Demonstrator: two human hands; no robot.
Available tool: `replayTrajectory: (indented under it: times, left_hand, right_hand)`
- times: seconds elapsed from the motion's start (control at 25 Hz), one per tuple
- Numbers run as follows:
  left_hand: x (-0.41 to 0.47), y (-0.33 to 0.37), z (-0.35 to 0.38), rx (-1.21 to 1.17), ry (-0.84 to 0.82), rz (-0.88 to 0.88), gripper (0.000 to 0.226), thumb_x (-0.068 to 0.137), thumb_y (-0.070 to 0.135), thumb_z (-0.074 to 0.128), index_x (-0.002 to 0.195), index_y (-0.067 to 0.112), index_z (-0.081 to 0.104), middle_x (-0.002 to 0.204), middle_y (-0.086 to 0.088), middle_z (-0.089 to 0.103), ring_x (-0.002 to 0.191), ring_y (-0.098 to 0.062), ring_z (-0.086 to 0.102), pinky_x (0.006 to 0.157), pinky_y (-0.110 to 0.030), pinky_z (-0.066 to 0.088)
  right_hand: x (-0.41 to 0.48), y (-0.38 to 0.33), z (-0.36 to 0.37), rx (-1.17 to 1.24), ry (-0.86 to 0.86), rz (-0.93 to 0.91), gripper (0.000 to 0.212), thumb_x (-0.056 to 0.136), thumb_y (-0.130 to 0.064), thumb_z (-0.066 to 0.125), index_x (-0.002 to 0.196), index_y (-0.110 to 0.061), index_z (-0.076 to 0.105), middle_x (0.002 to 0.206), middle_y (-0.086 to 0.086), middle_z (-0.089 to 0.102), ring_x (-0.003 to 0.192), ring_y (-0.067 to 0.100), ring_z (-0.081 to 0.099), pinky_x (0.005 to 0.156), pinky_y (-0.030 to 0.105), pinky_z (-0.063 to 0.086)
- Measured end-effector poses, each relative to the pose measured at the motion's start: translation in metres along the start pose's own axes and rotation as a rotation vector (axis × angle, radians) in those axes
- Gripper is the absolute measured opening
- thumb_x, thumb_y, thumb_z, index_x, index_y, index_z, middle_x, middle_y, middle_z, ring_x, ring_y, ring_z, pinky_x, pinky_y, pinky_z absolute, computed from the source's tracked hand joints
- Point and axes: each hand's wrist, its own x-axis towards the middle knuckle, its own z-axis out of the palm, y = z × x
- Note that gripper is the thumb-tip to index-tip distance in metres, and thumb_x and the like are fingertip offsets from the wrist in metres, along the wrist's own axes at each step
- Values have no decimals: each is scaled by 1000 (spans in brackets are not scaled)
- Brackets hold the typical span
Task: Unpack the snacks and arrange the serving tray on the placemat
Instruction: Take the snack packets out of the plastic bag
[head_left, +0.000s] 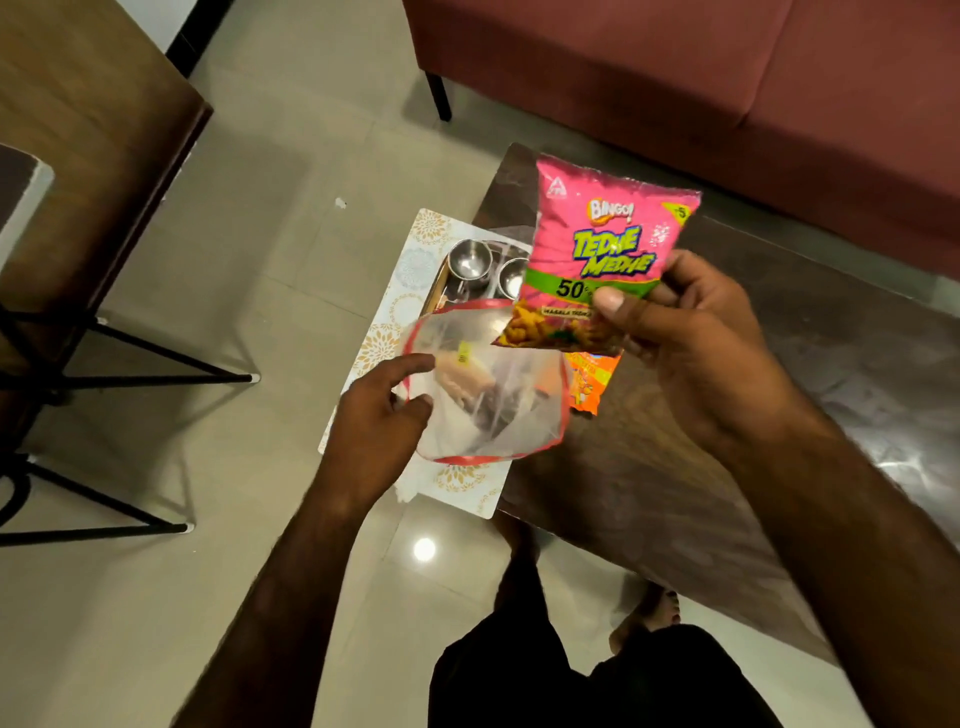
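R hand held pink Bingo Tedhe Medhe packet above worktop, fingers pinching its lower edge. L hand fingers gripped clear bag rim, prob. keeping mouth open. Steel tray on placemat, worktop's left edge.

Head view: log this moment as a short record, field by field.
right hand: holds pink snack packet up above the table
left hand: grips rim of clear plastic bag, mouth open
bag contents: some wrapped items, unclear
orange packet: on wooden table, beside the bag
steel bowls: two, on tray over placemat
placemat: overhangs the table edge
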Motion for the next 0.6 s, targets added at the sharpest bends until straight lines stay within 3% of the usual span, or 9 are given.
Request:
replayTrajectory:
  times: [0.12, 0.24, 0.36, 0.44, 0.52, 0.6]
  left_hand:
    - [1, -12, -5, 11, 117, -32, 46, 85, 0, 56, 115, 32, 71, 82, 9, 71, 75, -47, 64, 73, -45, 58]
    - [1, -21, -9, 19, 178, -60, 47, 82, -1, 52, 112, 30, 70, 106, 12, 72, 76, -36, 67, 84, -52, 59]
    - [1, -26, -13, 10, 223, -80, 45, 80, 1, 51, 110, 29, 70, 105, 15, 70, 72, -10, 69, 87, -52, 58]
    - [1, -28, -14, 14, 242, -81, 44, 78, 5, 52, 109, 29, 69, 103, 20, 69, 84, -14, 70, 90, -55, 57]
    - [1, -31, -15, 19, 252, -72, 43, 80, 4, 56, 112, 30, 67, 105, 21, 67, 97, -23, 68, 88, -56, 57]
    - [1, -35, -17, 5, 254, -59, 46, 81, 3, 56, 116, 31, 63, 110, 17, 65, 97, -22, 66, 77, -51, 62]
  right_hand:
    - [10, 11, -23, 102, 165, 85, 25, 91, 4, 73, 104, -17, 69, 88, -4, 84, 77, 8, 82, 63, 24, 63]
    - [20, 49, -48, 182, 315, 238, 19, 93, 2, 72, 100, -16, 70, 78, -3, 83, 68, 9, 81, 61, 27, 63]
    - [25, 102, -60, 168, 403, 391, 32, 96, 3, 71, 125, -11, 66, 70, -6, 80, 59, 9, 77, 54, 26, 61]
    - [25, 136, -60, 102, 407, 506, 46, 97, 2, 70, 141, -6, 57, 70, -4, 79, 52, 5, 74, 50, 24, 62]
    - [27, 168, -58, 53, 395, 587, 43, 97, 3, 70, 137, -5, 56, 97, 9, 80, 61, 11, 74, 73, 35, 68]
    - [30, 191, -55, -12, 388, 620, 32, 96, 6, 71, 121, -10, 58, 126, 23, 73, 83, 24, 72, 101, 49, 60]
